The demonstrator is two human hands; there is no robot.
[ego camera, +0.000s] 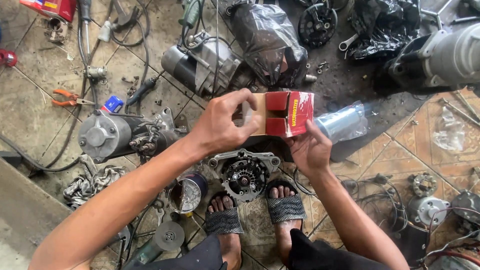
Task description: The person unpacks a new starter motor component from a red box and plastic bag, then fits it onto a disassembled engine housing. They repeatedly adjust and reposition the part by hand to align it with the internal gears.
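My left hand (pixel 220 125) grips the open end of a small red and tan cardboard box (pixel 282 114), held in the air above the floor. My right hand (pixel 310 147) supports the box from below at its other end. A shiny cylindrical part in a clear plastic bag (pixel 342 122) sticks out of the box to the right, past my right hand. Below the box, on the tiled floor in front of my sandalled feet (pixel 255 215), lies a dark alternator (pixel 245 175).
A grey starter motor (pixel 120 134) lies to the left, another motor (pixel 205 65) farther back. Orange pliers (pixel 70 98), cables, a rag (pixel 92 182), a small open tin (pixel 186 192), black plastic bags (pixel 267 42) and more metal parts (pixel 440 57) lie about the floor.
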